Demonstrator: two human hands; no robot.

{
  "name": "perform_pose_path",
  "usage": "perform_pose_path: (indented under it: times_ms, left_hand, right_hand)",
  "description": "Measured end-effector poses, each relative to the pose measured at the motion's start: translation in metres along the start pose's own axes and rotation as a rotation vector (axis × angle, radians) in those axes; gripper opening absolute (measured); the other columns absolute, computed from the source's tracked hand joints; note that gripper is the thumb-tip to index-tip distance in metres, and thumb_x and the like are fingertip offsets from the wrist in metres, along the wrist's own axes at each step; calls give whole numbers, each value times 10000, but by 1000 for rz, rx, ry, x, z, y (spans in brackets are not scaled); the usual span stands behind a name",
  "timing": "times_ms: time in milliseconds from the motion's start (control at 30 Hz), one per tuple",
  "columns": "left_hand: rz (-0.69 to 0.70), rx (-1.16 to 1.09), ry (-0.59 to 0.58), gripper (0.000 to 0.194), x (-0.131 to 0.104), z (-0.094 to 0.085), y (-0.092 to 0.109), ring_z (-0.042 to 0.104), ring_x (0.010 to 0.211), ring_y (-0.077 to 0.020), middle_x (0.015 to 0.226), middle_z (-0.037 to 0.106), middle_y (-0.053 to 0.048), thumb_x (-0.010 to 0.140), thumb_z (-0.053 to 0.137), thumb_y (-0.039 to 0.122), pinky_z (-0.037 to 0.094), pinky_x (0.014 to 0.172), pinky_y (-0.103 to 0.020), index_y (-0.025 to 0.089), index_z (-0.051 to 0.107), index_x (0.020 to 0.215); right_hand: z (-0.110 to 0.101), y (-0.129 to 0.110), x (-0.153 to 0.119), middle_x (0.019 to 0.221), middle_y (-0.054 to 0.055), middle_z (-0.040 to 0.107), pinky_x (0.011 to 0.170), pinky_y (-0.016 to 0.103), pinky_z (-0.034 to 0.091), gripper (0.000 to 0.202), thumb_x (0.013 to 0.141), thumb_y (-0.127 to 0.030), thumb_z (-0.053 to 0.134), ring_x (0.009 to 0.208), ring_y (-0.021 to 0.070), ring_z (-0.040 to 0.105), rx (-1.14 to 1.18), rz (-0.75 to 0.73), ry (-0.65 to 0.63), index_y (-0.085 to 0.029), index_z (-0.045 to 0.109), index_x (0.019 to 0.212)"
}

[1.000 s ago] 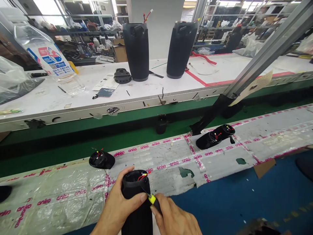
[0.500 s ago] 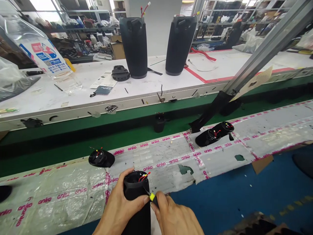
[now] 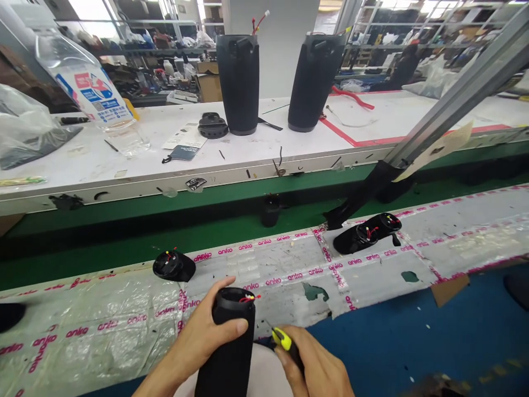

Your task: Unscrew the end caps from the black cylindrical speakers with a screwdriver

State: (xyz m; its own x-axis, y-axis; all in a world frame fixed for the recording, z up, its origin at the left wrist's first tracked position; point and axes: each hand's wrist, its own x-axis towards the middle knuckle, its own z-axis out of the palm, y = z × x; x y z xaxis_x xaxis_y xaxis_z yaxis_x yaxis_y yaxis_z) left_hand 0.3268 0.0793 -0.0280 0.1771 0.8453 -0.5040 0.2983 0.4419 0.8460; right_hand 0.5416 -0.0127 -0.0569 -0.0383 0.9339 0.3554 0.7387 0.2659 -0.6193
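Observation:
My left hand (image 3: pixel 225 331) is wrapped around the upper part of a black, fabric-covered speaker housing (image 3: pixel 225 364), its thumb across the front. The housing stands tilted with its open top up, and red wires with small connectors (image 3: pixel 249 298) stick out at the rim. To its right, my right hand (image 3: pixel 316 358) grips a thin-tipped hand tool (image 3: pixel 285 340) with a yellow and black handle. The tool's tip points up and left, apart from the housing. A pale surface (image 3: pixel 268 369) shows below and between the hands.
Similar housings lie on the plastic-covered shelf (image 3: pixel 264 259), one at left (image 3: pixel 173 266) and two at right (image 3: pixel 359 237). Two more (image 3: pixel 238 82) stand on the white bench (image 3: pixel 165 173), with a plastic bottle (image 3: pixel 97 99) and a black cap-like part (image 3: pixel 212 125). A metal post (image 3: pixel 446 88) slants across the right.
My right hand has drawn the tool away from the housing's rim, to the right and slightly down. My left hand still holds the housing, now more tilted. The view has shifted slightly.

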Motion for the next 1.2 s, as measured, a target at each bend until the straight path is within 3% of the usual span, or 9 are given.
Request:
perform_pose_path:
  times_ms: [167,333,467,567,1000,1200]
  left_hand:
    - [2,37,-176,848,-1,6,8,595,1296,-377,1323,719,-52,713,767,474,360,1164,-526,310,477,1492]
    - [40,12,-254,816,1,10,10,650,1164,-352,1209,752,-44,654,833,489,469,1026,-445,273,528,1380]
    - [36,-3,-221,702,-1,13,7,663,1064,-314,1100,757,-14,658,810,407,496,939,-399,273,539,1291]
    - [36,-18,-210,699,-4,15,7,664,1051,-304,1098,760,-8,657,806,396,495,940,-393,275,527,1287]
    - [17,50,-203,710,-5,17,10,647,1069,-310,1116,751,-14,652,756,334,469,951,-403,276,515,1317]
    - [-8,159,-79,655,-10,27,13,643,1018,-293,1070,732,-13,668,704,311,473,919,-385,265,528,1298]
  right_hand:
    - [-20,3,21,917,16,742,605,276,551,313,1135,-320,204,745,173,752,-172,-131,-151,-245,481,1261]
    - [-18,0,26,764,4,658,518,340,453,374,1129,-328,153,590,202,675,-411,-240,-148,-223,512,1133]
    - [-11,2,24,758,-11,619,519,346,425,106,1042,-279,512,597,209,655,-470,-269,-227,-207,520,1118]
    - [-10,5,23,786,-16,624,526,350,435,315,898,-219,704,618,217,661,-487,-280,-270,-197,518,1152]
    - [-13,10,25,771,-33,614,500,362,417,376,829,-178,755,608,210,658,-494,-311,-310,-210,509,1111]
    - [-17,6,30,715,-33,614,421,364,330,352,820,-206,805,523,214,641,-586,-329,-420,-219,510,1012]
